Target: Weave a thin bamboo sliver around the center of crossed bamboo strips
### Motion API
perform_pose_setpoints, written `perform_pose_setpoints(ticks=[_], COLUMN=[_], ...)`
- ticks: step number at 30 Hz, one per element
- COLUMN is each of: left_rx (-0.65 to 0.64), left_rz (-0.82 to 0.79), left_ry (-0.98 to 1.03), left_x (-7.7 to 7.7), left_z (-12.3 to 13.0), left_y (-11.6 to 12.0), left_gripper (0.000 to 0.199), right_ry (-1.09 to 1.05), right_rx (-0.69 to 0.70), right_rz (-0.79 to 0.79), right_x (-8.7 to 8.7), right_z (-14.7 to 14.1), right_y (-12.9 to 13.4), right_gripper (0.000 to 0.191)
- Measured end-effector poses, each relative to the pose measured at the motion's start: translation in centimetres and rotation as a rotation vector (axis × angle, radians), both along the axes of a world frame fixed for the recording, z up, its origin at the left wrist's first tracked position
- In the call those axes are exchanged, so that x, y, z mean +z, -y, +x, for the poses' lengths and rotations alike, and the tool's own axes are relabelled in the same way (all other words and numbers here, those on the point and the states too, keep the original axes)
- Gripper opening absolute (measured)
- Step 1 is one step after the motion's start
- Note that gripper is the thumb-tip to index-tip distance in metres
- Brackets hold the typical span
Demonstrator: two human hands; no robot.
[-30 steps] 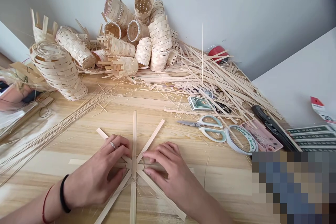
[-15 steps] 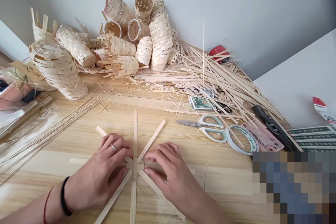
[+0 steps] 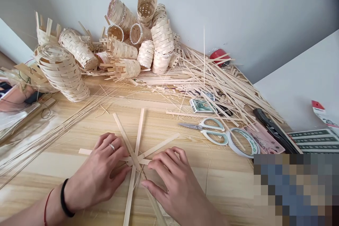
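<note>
Flat bamboo strips [image 3: 130, 190] lie crossed in a star on the table, overlapping at one centre, with a thin strand curled around it. Left of the centre, my left hand [image 3: 106, 169] pinches a strip that runs out sideways beneath its fingers. It has a ring on one finger and a black band at the wrist. My right hand [image 3: 172, 176] is on the right of the star, its bent fingers and thumb on strips close to the centre. The parts of the strips under both hands are hidden.
Several woven baskets [image 3: 63, 72] are heaped along the wall. Loose bamboo strips [image 3: 219, 77] pile up at the back right. Scissors [image 3: 212, 127], a tape roll [image 3: 243, 143] and a black-handled tool [image 3: 272, 129] lie on the right. Thin strands [image 3: 71, 122] stretch across the left.
The star of strips has turned counterclockwise, so different strips now point away from me. My right hand has its thumb further from the centre; my left hand stays close to its place.
</note>
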State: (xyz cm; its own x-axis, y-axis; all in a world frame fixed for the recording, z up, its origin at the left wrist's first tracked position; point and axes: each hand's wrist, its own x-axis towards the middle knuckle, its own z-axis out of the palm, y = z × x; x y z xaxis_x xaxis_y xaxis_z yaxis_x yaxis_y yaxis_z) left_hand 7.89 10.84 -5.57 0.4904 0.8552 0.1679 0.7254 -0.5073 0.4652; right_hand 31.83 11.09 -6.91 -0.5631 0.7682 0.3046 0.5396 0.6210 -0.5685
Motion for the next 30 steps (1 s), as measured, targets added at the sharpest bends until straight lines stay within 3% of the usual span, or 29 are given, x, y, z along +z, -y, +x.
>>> perform_pose_setpoints(ticks=[4,11,17,22,30], left_rx=[-0.021,-0.202,-0.138,-0.163,-0.163], left_rz=[0.005,-0.079,-0.140,-0.175,-0.185], left_ry=[0.009,0.040,0.033,0.089,0.115], left_x=[0.1,0.4,-0.1,0.2,-0.1], left_z=[-0.1,0.7,1.5,1.0,0.4], left_y=[0.1,1.0,1.4,1.0,0.9], left_gripper=[0.011,0.023,0.025,0.022,0.052], right_ry=[0.080,0.099,0.173,0.147,0.095], right_rx=[0.014,0.037,0.059,0.069,0.066], right_rz=[-0.034,-0.019,0.022,0.008,-0.036], right_x=[-0.3,-0.9,-1.3,-1.2,-0.8], right_z=[-0.1,-0.3,-0.5,-0.3,-0.3], right_y=[0.1,0.0,0.2,0.0,0.0], right_gripper=[0.022,0.017,0.019,0.018,0.017])
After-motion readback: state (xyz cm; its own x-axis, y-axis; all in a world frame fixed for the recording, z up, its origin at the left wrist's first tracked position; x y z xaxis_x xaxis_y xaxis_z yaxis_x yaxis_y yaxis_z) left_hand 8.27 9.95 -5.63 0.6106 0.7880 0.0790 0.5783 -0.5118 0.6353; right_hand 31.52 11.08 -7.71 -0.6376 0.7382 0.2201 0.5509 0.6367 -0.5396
